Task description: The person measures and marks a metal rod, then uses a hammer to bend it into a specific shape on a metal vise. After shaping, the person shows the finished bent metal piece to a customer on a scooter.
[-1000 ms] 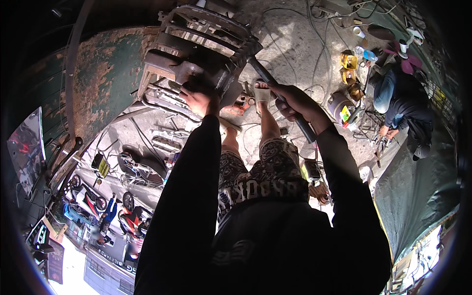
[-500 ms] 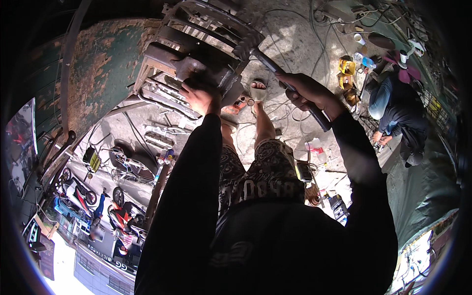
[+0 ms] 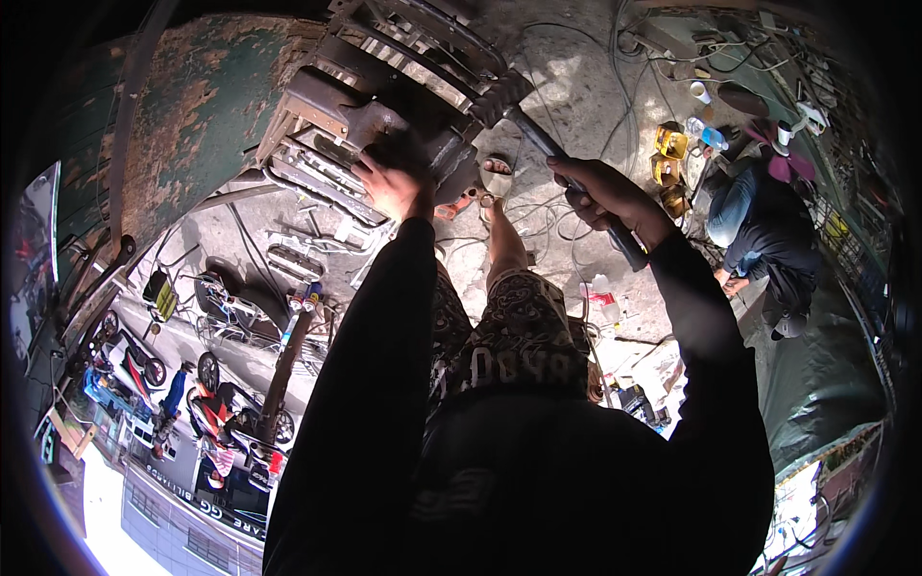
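My right hand is closed around the handle of a hammer, near its lower end. The dark hammer head is raised beside a heavy dark metal block like a vise or anvil, apart from my left hand. My left hand is at the near side of that block, its fingers curled. Shadow hides what the fingers grip, if anything. Both arms are in black sleeves.
A frame of metal bars surrounds the block. Cables trail over the concrete floor. At right a person crouches by yellow cut containers. A peeling green panel stands left; motorcycles are beyond.
The hammer head has shifted slightly right and nearer, with my right hand a little lower. My left hand stays at the block. The whole view has tilted a little.
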A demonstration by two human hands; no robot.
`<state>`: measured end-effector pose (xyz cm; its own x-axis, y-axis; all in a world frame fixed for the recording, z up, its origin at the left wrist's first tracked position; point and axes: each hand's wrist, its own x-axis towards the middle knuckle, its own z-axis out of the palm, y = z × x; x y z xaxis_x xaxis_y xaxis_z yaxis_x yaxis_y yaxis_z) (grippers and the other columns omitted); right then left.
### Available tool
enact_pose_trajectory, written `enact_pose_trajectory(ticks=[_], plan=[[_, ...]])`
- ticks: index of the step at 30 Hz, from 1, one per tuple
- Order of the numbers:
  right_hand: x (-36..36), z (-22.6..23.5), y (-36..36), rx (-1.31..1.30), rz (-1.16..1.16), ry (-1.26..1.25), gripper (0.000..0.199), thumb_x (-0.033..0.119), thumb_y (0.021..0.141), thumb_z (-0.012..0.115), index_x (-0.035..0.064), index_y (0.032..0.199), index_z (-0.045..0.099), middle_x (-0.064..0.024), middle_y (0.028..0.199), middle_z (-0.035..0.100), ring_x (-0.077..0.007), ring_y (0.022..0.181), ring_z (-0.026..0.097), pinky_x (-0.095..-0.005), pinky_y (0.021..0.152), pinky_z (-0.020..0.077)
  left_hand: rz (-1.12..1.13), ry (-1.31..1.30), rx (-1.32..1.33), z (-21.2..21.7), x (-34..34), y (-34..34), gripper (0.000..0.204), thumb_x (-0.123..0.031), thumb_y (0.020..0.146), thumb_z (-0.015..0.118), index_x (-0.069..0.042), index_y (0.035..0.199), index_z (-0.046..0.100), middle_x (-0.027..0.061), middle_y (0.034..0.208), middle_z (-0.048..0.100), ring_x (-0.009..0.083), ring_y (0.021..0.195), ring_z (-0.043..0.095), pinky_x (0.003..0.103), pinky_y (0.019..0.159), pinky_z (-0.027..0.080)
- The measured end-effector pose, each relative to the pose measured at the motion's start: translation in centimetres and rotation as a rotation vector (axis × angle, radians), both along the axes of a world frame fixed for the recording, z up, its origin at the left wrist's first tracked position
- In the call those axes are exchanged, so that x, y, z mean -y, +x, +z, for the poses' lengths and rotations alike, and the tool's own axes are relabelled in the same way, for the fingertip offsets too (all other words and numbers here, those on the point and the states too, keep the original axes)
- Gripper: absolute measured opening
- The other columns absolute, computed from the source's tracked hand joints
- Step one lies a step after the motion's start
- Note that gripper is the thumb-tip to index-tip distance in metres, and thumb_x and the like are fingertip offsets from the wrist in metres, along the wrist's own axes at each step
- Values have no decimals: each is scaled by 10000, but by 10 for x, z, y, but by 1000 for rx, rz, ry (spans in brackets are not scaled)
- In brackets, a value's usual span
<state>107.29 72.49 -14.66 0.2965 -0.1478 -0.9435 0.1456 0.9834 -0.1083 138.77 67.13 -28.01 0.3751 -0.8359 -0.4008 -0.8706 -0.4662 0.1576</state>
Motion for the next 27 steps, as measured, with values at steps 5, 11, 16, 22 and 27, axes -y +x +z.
enact_pose_trajectory(ticks=[5,11,16,22,27], plan=[[27,-17,-91,-274,-441,-153,361,503,1009,614,177,896,507,118,580,338,-8,407,299,-220,372,242,22,-13,-29,-5,-3,-1,657,-280,937,511,-104,1558,386,236,1521,407,424,1320,512,541,1029,477],[16,3,4,-43,45,-54,386,478,1001,619,130,926,471,74,582,334,-67,403,329,-265,378,270,-21,-179,44,-1,-2,-5,726,-347,791,712,-16,1380,447,260,1297,475,491,1133,600,556,921,535],[-3,-9,-25,91,-49,50,365,493,987,640,156,932,512,121,572,318,-9,395,276,-222,371,222,-2,-167,25,7,-2,-10,558,-189,938,488,-68,1482,471,204,1385,477,422,1194,551,546,918,529],[43,-7,-53,-229,-445,-183,323,450,1013,620,175,904,490,123,583,331,-10,409,284,-222,384,252,-8,-150,3,-1,-7,-4,706,-346,778,742,-2,1335,476,239,1273,481,462,1177,566,555,935,523],[33,22,25,134,146,16,399,477,983,646,129,931,457,88,595,324,-37,411,310,-236,380,250,7,-160,9,-5,-6,-2,753,-398,841,675,-32,1455,435,266,1409,446,475,1189,591,546,948,536]])
